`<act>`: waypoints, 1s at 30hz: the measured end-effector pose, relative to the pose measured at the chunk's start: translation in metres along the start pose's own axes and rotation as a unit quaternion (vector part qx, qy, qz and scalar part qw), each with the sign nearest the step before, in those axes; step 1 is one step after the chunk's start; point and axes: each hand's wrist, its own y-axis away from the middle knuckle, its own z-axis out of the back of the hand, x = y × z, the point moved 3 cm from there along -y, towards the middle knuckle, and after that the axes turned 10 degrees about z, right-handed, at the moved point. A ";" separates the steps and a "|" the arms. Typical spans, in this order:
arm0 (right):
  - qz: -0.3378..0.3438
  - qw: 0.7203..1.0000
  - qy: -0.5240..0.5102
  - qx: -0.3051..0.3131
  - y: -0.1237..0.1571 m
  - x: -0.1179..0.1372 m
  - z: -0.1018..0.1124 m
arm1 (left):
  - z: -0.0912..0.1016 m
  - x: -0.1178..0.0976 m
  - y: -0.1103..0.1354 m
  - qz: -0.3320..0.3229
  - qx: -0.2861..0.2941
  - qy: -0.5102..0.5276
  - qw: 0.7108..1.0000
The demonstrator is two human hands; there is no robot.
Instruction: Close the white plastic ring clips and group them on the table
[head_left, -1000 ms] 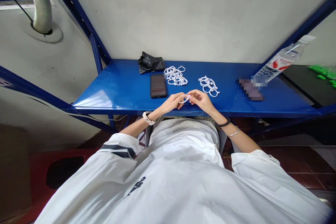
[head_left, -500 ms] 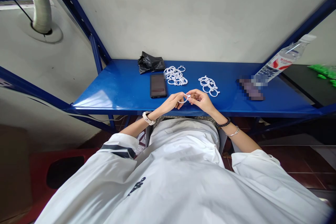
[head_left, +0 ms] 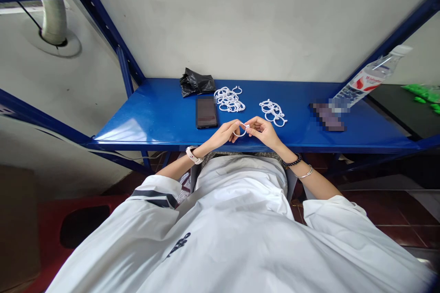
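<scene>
Both hands meet over the front edge of the blue shelf (head_left: 154, 114). My left hand (head_left: 225, 132) and my right hand (head_left: 263, 130) pinch a small white plastic ring (head_left: 241, 131) between their fingertips. A larger heap of white rings (head_left: 229, 99) lies just behind my left hand. A smaller heap of white rings (head_left: 273, 112) lies close behind my right hand. A black phone (head_left: 206, 112) lies flat to the left of my left hand.
A crumpled black bag (head_left: 197, 83) sits at the back by the wall. A plastic water bottle (head_left: 367, 78) and a dark blurred object (head_left: 327, 116) are at the right. Blue rack posts (head_left: 125, 71) frame the shelf. A red stool (head_left: 72, 222) stands lower left.
The ring has shifted slightly between my fingertips. My hands stay in the same place.
</scene>
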 end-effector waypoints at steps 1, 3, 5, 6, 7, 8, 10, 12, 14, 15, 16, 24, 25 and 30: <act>-0.003 1.000 0.002 -0.003 0.000 0.000 0.000 | 0.000 0.000 0.000 0.000 -0.001 0.001 1.000; -0.008 1.000 0.004 -0.009 0.000 0.000 0.000 | 0.000 0.001 0.000 -0.001 -0.001 -0.007 1.000; -0.009 1.000 0.007 -0.015 0.000 0.000 0.000 | 0.000 0.000 0.000 -0.009 0.000 -0.024 1.000; -0.010 1.000 0.008 -0.017 0.000 0.000 0.001 | 0.000 0.000 0.001 -0.015 0.002 -0.036 0.999; -0.009 1.000 0.011 -0.018 0.000 0.000 0.001 | 0.000 -0.001 0.002 -0.021 0.005 -0.048 0.999; -0.008 1.000 0.013 -0.017 0.000 0.000 0.001 | -0.001 -0.001 0.002 -0.025 0.009 -0.060 0.998; -0.006 1.000 0.018 -0.014 0.000 0.000 0.001 | -0.001 -0.003 0.004 -0.026 0.014 -0.077 0.997; -0.004 1.000 0.023 -0.011 0.000 0.001 0.001 | -0.002 -0.005 0.004 -0.024 0.014 -0.087 0.996; -0.005 1.000 0.027 -0.008 0.000 0.002 0.000 | -0.002 -0.006 0.004 -0.023 0.009 -0.092 0.995; -0.005 1.000 0.028 -0.007 -0.001 0.003 0.000 | -0.002 -0.006 0.004 -0.024 0.005 -0.094 0.995; -0.006 1.000 0.029 -0.006 -0.001 0.004 0.000 | -0.002 -0.006 0.004 -0.024 0.002 -0.096 0.995; -0.003 0.999 0.035 -0.002 0.000 0.004 0.001 | -0.001 -0.003 0.003 -0.018 -0.019 -0.092 0.995; -0.001 0.999 0.035 -0.001 0.000 0.003 0.001 | -0.001 -0.002 0.002 -0.018 -0.020 -0.092 0.995; 0.008 0.999 0.030 0.017 0.002 0.000 0.000 | -0.001 -0.002 0.002 -0.028 -0.017 -0.081 0.996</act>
